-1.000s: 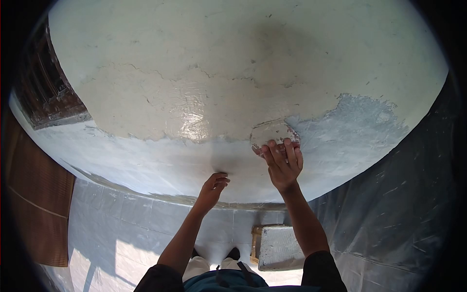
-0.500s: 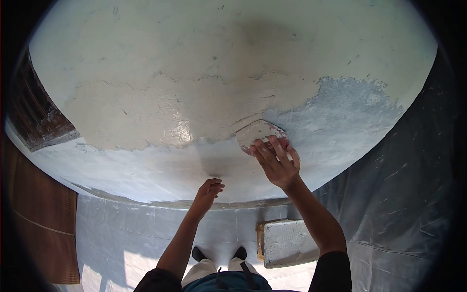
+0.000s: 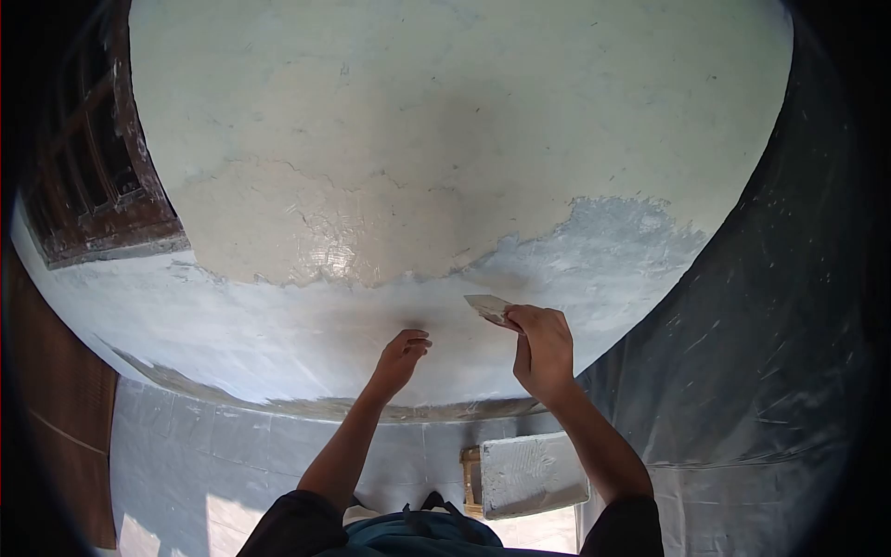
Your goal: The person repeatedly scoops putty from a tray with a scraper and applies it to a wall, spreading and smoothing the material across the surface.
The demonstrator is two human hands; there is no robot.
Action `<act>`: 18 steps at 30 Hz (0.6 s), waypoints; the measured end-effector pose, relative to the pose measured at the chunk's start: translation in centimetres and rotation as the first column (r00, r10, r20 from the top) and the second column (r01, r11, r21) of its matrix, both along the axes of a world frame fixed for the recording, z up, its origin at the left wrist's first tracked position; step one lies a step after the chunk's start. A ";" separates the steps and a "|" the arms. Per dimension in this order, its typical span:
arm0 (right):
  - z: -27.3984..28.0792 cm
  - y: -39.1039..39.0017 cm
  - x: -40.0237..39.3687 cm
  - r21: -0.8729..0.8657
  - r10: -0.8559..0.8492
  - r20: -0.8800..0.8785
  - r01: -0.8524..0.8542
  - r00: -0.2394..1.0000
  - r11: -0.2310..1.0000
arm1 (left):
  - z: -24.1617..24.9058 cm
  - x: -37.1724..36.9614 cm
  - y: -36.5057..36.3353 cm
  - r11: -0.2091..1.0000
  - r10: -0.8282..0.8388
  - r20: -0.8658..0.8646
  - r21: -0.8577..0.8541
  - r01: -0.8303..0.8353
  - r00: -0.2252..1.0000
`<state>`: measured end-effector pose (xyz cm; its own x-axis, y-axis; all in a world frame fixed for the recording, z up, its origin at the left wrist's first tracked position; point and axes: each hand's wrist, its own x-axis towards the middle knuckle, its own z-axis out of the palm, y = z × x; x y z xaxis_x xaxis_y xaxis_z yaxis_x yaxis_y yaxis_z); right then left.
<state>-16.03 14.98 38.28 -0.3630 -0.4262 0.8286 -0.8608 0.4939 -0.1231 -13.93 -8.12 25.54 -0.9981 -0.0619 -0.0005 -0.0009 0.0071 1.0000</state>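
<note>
My right hand (image 3: 545,351) grips a flat, plaster-smeared putty scraper (image 3: 486,307), its blade tilted and seen nearly edge-on, pointing left. It is held before the whitish lower band of a wall (image 3: 306,325); whether the blade touches is hard to tell. Above that band the wall has a wet-looking beige coat with a ragged lower edge, and a grey-blue patch shows at the right. To the left, my left hand (image 3: 403,356) hovers near the lower wall with its fingers loosely bent and apart, nothing in it.
A plaster-coated rectangular tray (image 3: 534,475) rests on a wooden support (image 3: 471,483) below my right forearm. A brown window frame (image 3: 116,237) is set in the wall at left. Dark plastic sheeting (image 3: 742,371) hangs at right, and a brown woven panel (image 3: 60,436) stands at lower left.
My right hand has drawn the scraper down from the beige coat's edge and turned it from flat-on to edge-on. The left hand stays much the same, and the view has shifted, showing more window.
</note>
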 end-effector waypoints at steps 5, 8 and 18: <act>5.5 -1.3 -2.4 -0.064 0.052 0.247 -0.037 0.968 0.997 | -1.3 -1.3 0.5 0.995 0.097 -0.106 -0.017 -0.099 0.990; 6.2 -2.2 -3.1 -0.029 0.057 0.238 -0.052 0.969 0.998 | -2.2 -2.0 0.7 0.989 0.137 -0.158 -0.037 -0.144 0.978; 5.3 -2.7 -3.1 -0.206 0.035 0.247 0.017 0.968 0.978 | -2.6 -2.2 0.9 0.974 0.185 -0.204 -0.094 -0.207 0.961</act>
